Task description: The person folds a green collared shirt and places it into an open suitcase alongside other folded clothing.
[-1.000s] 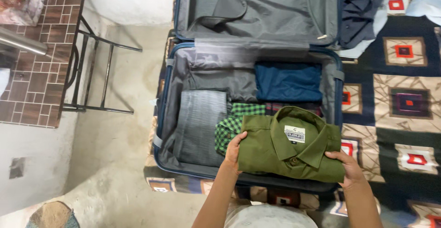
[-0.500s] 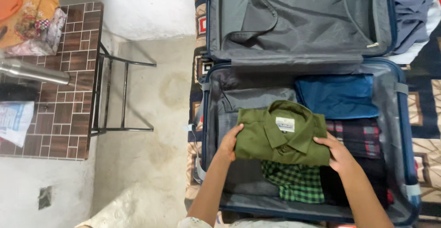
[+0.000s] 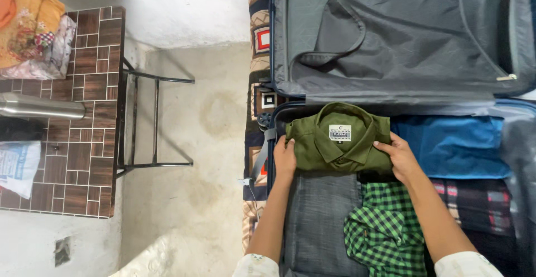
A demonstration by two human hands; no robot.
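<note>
Moved: olive shirt to suitcase corner | both hands hold it | blue garment beside

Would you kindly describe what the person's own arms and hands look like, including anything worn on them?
Both forearms are bare from the elbow down. The left hand and right hand wear no gloves, and no ring, watch or bracelet shows. At the bottom edge, short pale sleeves appear, whitish with a faint small pattern, one on each arm.
</note>
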